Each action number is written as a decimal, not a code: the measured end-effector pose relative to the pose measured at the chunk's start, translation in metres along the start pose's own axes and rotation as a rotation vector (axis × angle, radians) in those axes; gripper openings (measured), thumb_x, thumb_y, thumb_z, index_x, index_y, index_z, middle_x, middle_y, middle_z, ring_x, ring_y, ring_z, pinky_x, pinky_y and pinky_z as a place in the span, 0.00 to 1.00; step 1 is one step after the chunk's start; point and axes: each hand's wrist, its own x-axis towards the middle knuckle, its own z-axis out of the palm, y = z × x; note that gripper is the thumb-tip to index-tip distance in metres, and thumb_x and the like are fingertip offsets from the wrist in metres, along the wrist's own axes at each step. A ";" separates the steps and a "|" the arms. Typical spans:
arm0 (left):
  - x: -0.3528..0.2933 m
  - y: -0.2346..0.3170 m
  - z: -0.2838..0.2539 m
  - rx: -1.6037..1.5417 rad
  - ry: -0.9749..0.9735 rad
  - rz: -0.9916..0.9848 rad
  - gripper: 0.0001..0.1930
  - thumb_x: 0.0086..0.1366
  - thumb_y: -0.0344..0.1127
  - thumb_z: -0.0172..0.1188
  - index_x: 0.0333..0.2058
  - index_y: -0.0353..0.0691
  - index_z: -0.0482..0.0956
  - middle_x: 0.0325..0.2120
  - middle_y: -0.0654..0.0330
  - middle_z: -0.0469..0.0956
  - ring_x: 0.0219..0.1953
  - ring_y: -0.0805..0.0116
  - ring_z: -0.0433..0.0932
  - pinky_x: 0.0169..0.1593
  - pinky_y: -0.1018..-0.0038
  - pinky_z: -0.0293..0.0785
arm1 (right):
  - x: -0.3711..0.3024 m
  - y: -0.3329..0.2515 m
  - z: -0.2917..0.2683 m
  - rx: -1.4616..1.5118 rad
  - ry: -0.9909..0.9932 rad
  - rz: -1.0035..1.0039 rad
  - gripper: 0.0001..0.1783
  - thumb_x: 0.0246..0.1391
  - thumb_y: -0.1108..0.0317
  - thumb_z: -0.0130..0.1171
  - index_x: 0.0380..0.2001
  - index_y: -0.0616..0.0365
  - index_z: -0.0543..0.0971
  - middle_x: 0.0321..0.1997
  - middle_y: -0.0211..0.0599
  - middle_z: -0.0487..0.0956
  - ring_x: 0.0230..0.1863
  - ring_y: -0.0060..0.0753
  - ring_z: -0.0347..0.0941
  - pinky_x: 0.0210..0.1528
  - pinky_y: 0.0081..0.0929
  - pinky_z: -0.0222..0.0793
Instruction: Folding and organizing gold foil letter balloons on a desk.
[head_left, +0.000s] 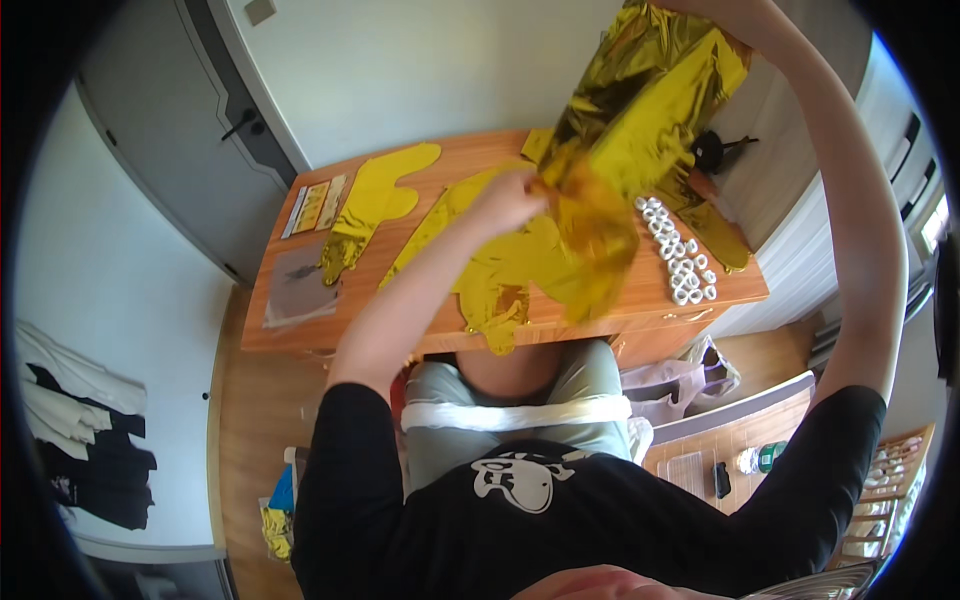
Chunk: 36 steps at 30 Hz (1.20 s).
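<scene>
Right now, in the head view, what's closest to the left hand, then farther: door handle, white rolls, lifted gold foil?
1. Lifted gold foil: at the left hand.
2. White rolls: to the right.
3. Door handle: far left.

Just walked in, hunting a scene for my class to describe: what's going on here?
A person seated at a wooden desk holds up a crumpled gold foil piece with the right hand, which the picture's top edge cuts off. The left hand, slightly blurred, is at the foil's left edge. Flat gold foil shapes and small white rolls lie on the desk.
</scene>
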 end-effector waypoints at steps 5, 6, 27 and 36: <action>0.063 -0.044 -0.071 0.130 0.251 0.007 0.18 0.63 0.48 0.66 0.41 0.38 0.85 0.35 0.51 0.82 0.40 0.57 0.82 0.46 0.61 0.75 | 0.008 0.012 0.056 0.209 0.367 -0.338 0.27 0.52 0.47 0.75 0.41 0.61 0.85 0.37 0.46 0.86 0.34 0.38 0.82 0.42 0.31 0.79; 0.064 -0.044 -0.085 0.249 0.358 0.068 0.17 0.64 0.48 0.66 0.41 0.39 0.86 0.37 0.52 0.82 0.42 0.56 0.81 0.46 0.61 0.75 | -0.006 0.009 0.069 0.400 0.271 -0.277 0.24 0.55 0.49 0.73 0.44 0.58 0.85 0.37 0.47 0.86 0.40 0.41 0.83 0.47 0.40 0.79; 0.014 -0.212 -0.079 0.803 0.188 0.238 0.17 0.61 0.23 0.59 0.44 0.51 0.87 0.43 0.65 0.82 0.51 0.58 0.78 0.55 0.60 0.74 | -0.227 -0.010 0.385 0.458 -0.093 -0.425 0.21 0.43 0.65 0.74 0.43 0.52 0.83 0.49 0.35 0.83 0.51 0.42 0.79 0.54 0.39 0.73; 0.033 -0.223 -0.081 0.891 0.367 0.044 0.17 0.64 0.26 0.56 0.51 0.48 0.82 0.45 0.59 0.80 0.51 0.55 0.78 0.53 0.56 0.74 | -0.214 -0.010 0.380 0.473 -0.152 -0.455 0.20 0.52 0.58 0.71 0.47 0.55 0.84 0.52 0.39 0.83 0.55 0.45 0.77 0.57 0.41 0.70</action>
